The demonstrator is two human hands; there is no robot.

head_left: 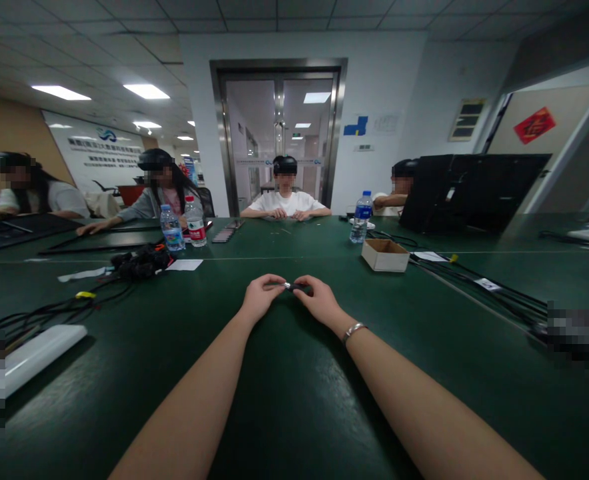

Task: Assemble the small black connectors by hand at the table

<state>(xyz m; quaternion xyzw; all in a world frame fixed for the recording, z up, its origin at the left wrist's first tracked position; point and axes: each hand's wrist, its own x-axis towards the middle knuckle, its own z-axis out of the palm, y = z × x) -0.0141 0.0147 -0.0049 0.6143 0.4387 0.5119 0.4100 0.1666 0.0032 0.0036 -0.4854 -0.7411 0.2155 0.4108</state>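
Both hands meet over the middle of the green table (pixel 294 373), pinching a small slim black piece with a silver section (pixel 288 286), perhaps a pen. My left hand (pixel 261 297) has its thumb and fingers closed at the left end. At the right end, the dark part sits between the thumb and fingers of my right hand (pixel 320 301), which has a silver bracelet at the wrist. The silver section shows between the two hands; the fingers cover much of the rest. Whether it is one piece or two parts joined, I cannot tell.
An open cardboard box (pixel 385 256) and a water bottle (pixel 361 217) stand ahead on the right. Black cables (pixel 494 290) run along the right side. Two bottles (pixel 195 221) and a black cable bundle (pixel 143 262) are ahead left. Several people sit across the table.
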